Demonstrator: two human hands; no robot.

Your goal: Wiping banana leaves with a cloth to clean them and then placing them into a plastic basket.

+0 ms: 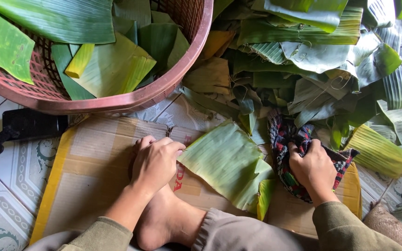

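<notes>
My left hand (pixel 156 160) rests knuckles-up on a flattened cardboard sheet (pixel 94 172), its fingertips pinching the near edge of a cut green banana leaf piece (pixel 226 160) that lies flat on the cardboard. My right hand (pixel 313 168) is closed around a bunched, dark multicoloured woven cloth (pixel 284 139) just to the right of that leaf. My bare foot (pixel 164 223) sits on the cardboard below the left hand.
A reddish plastic basket (pixel 164 88) holding cut leaf pieces stands at the upper left. A big heap of banana leaves (pixel 322 60) fills the upper right. A black object (pixel 29 124) lies on the patterned floor tiles (pixel 5 200) at left.
</notes>
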